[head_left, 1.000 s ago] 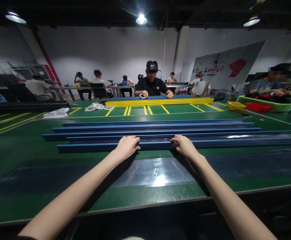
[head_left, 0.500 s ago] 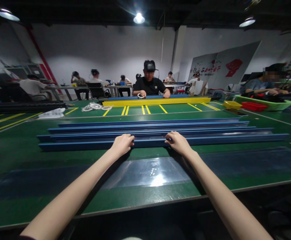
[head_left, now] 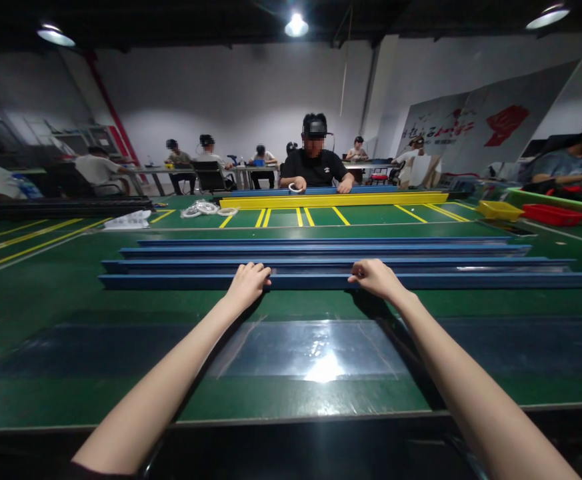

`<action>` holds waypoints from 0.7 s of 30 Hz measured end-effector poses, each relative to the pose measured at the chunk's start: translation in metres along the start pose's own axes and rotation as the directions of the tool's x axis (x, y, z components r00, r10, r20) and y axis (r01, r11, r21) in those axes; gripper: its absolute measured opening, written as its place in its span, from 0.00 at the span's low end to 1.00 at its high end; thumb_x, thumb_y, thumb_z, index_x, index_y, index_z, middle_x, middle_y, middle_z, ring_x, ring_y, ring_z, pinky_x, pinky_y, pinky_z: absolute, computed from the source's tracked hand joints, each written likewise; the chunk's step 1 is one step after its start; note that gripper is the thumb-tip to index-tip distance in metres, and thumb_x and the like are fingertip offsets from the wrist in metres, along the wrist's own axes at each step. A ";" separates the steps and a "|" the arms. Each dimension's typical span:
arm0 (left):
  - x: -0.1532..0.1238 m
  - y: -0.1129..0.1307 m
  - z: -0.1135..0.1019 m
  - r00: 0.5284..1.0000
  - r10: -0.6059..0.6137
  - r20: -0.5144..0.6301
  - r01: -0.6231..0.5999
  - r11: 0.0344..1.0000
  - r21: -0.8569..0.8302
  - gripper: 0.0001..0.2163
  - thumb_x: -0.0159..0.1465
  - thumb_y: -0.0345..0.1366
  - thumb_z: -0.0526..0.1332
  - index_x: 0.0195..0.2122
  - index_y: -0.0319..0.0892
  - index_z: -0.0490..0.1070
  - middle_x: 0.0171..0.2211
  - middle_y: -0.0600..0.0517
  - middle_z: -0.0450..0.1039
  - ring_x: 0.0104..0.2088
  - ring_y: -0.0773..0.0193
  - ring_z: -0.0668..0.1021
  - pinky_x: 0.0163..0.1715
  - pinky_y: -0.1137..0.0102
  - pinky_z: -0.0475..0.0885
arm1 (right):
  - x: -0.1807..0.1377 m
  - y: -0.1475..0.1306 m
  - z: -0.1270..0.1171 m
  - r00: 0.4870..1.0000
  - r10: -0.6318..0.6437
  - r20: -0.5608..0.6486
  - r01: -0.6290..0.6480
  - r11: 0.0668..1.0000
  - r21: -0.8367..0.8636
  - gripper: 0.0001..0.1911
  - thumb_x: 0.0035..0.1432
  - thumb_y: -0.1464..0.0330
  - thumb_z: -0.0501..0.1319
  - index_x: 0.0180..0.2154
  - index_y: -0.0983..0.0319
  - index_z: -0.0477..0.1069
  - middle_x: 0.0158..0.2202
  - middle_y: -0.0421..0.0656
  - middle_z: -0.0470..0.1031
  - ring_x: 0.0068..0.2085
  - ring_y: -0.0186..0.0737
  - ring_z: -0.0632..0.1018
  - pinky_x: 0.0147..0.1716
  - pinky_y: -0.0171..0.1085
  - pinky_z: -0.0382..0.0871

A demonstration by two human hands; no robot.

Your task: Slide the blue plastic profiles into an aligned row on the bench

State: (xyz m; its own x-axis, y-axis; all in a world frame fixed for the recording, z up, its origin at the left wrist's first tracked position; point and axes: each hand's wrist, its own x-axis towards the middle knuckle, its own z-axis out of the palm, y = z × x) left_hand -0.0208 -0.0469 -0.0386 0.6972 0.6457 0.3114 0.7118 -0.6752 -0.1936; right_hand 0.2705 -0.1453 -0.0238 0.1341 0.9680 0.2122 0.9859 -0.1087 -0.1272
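Note:
Several long blue rails lie side by side across the green table (head_left: 61, 300). Both my arms reach forward to the nearest blue rail (head_left: 471, 281). My left hand (head_left: 248, 283) has its fingers curled over the rail's top edge, left of the middle. My right hand (head_left: 377, 277) grips the same rail a little to the right, fingers closed over its edge. A shiny clear sheet (head_left: 315, 348) lies flat on the table between my forearms, close to the front edge.
Across the table sits a person in a black shirt (head_left: 315, 167) with hands on a yellow rail (head_left: 331, 200). White tape rolls (head_left: 205, 209) lie at the far left, yellow (head_left: 499, 210) and red (head_left: 553, 215) trays at the far right. More people sit at tables behind.
The nearest blue rail has slid left and away under my hands until it sits level against the others. My view has shifted slightly.

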 end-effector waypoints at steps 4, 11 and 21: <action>0.007 -0.002 0.004 0.998 -0.061 0.014 0.061 0.998 0.005 0.08 0.62 0.33 0.49 0.34 0.42 0.66 0.36 0.49 0.69 0.38 0.59 0.67 0.34 0.67 0.57 | 0.014 0.000 0.003 1.000 -0.004 0.022 0.005 1.000 -0.006 0.09 0.48 0.63 0.57 0.30 0.60 0.73 0.31 0.45 0.76 0.34 0.39 0.74 0.26 0.31 0.57; 0.025 -0.014 0.011 0.993 -0.112 0.036 0.112 0.994 0.012 0.08 0.61 0.33 0.49 0.34 0.42 0.67 0.35 0.49 0.70 0.39 0.59 0.68 0.38 0.65 0.56 | 0.036 0.000 0.010 1.000 -0.015 0.017 0.016 0.999 -0.028 0.09 0.49 0.63 0.56 0.30 0.60 0.72 0.30 0.45 0.75 0.33 0.38 0.74 0.24 0.31 0.55; 0.044 -0.027 0.022 0.982 -0.171 -0.083 0.177 0.982 0.065 0.08 0.60 0.36 0.52 0.32 0.45 0.69 0.34 0.49 0.71 0.41 0.56 0.67 0.49 0.53 0.47 | 0.066 -0.004 0.022 1.000 -0.020 -0.008 0.019 0.998 -0.062 0.08 0.50 0.65 0.55 0.29 0.60 0.70 0.31 0.45 0.74 0.33 0.39 0.73 0.24 0.32 0.55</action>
State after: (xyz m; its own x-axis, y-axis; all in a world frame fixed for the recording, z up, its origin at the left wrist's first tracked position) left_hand -0.0079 0.0072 -0.0401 0.5555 0.7200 0.4160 0.8279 -0.5257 -0.1956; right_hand 0.2733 -0.0760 -0.0303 0.1152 0.9682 0.2220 0.9926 -0.1037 -0.0628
